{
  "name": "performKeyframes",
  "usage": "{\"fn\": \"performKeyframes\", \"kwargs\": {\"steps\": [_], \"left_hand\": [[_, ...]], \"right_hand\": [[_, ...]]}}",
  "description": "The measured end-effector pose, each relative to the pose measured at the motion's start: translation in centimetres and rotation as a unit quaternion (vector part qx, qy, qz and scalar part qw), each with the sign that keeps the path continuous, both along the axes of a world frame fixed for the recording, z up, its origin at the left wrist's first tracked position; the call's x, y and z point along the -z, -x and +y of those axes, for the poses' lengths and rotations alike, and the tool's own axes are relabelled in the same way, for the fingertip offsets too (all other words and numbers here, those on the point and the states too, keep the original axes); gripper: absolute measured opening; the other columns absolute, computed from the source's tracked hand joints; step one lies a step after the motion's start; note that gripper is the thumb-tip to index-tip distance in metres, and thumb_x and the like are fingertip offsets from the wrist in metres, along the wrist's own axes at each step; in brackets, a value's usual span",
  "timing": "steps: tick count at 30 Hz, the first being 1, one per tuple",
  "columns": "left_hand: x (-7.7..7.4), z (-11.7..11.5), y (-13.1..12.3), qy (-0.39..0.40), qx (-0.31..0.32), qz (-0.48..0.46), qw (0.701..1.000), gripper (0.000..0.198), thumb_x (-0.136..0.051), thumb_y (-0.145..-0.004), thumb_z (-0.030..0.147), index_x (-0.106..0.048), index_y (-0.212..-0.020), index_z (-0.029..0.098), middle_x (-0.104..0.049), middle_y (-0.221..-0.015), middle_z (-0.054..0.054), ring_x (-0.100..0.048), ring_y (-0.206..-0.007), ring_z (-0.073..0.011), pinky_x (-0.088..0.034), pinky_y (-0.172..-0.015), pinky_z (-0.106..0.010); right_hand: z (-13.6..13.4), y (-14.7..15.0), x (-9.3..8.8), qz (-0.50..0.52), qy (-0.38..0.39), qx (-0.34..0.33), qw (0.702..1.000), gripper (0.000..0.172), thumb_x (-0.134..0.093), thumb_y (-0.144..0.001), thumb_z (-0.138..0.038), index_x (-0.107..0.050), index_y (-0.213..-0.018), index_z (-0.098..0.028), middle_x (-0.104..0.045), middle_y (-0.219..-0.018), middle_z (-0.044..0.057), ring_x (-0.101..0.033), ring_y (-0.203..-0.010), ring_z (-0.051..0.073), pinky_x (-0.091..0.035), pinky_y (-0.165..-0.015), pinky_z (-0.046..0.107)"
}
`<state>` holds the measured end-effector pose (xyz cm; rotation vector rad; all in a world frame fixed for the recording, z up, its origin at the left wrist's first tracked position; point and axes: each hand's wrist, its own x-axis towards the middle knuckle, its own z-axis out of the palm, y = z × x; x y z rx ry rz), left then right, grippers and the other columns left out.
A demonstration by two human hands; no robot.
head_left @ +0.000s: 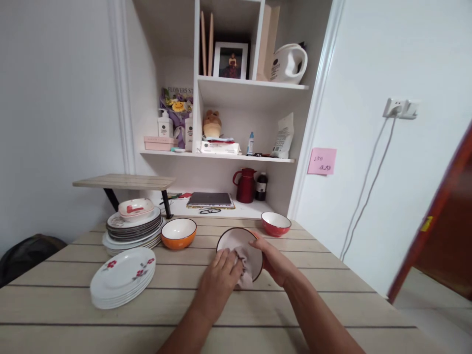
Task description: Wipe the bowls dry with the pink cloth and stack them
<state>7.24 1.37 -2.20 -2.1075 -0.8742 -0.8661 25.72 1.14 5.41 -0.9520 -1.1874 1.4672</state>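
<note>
A red-rimmed bowl with a white inside (236,240) is tilted up on the wooden table (236,305) in front of me. My right hand (273,259) grips its right rim and holds it tilted. My left hand (221,275) presses a small pale cloth (245,270) against the lower inside of the bowl, fingers closed on the cloth.
An orange bowl (179,232) and a red bowl (276,223) stand behind. At left are a stack of flowered white plates (123,276) and a taller stack of plates (133,227) with a small dish on top. Shelves with a red jug (245,185) rise at the back.
</note>
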Motion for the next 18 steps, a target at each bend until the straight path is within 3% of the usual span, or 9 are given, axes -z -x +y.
{"fn": "performKeyframes", "kwargs": {"steps": [4,8,11,15,18], "left_hand": [[0.3,0.2,0.5,-0.016,-0.030,-0.025,0.999,0.029,-0.048,-0.094,0.007,-0.063,-0.116,0.017,-0.069,-0.123,-0.011,-0.064,-0.115,-0.0246,-0.050,-0.101,-0.043],[0.2,0.2,0.7,-0.021,-0.050,-0.056,0.997,0.032,-0.045,-0.094,0.005,-0.062,-0.119,0.016,-0.069,-0.122,-0.011,-0.065,-0.113,-0.0242,-0.052,-0.099,-0.044],[-0.2,-0.1,0.7,-0.011,-0.049,-0.086,0.995,0.032,-0.045,-0.095,0.005,-0.060,-0.121,0.015,-0.069,-0.120,-0.012,-0.065,-0.112,-0.0243,-0.053,-0.098,-0.043],[-0.7,-0.5,0.7,0.023,-0.036,-0.130,0.991,0.034,-0.045,-0.095,0.005,-0.058,-0.124,0.016,-0.069,-0.119,-0.011,-0.065,-0.107,-0.0235,-0.053,-0.095,-0.043],[-0.8,-0.9,0.3,0.032,-0.009,-0.142,0.989,0.038,-0.043,-0.094,0.003,-0.057,-0.126,0.017,-0.068,-0.115,-0.011,-0.065,-0.103,-0.0224,-0.053,-0.092,-0.040]], "right_hand": [[-0.1,2.1,0.6,0.115,-0.007,0.013,0.993,0.087,-0.075,-0.067,-0.024,-0.038,-0.145,-0.036,-0.072,-0.105,0.001,-0.065,-0.082,0.020,-0.047,-0.075,0.033],[-0.5,4.4,1.3,0.195,-0.013,0.034,0.980,0.104,-0.080,-0.064,-0.023,-0.025,-0.152,-0.034,-0.073,-0.090,0.000,-0.064,-0.076,0.020,-0.047,-0.075,0.033],[-0.9,5.6,1.6,0.215,-0.027,0.046,0.975,0.105,-0.081,-0.065,-0.025,-0.024,-0.153,-0.033,-0.071,-0.079,-0.003,-0.062,-0.073,0.020,-0.047,-0.074,0.033],[-1.3,6.8,1.9,0.227,-0.047,0.045,0.972,0.100,-0.082,-0.064,-0.023,-0.032,-0.150,-0.034,-0.072,-0.088,-0.001,-0.064,-0.082,0.020,-0.049,-0.078,0.032],[-1.1,7.1,1.9,0.211,-0.057,0.055,0.974,0.079,-0.080,-0.066,-0.026,-0.047,-0.138,-0.032,-0.072,-0.094,0.000,-0.065,-0.083,0.020,-0.050,-0.073,0.029]]}}
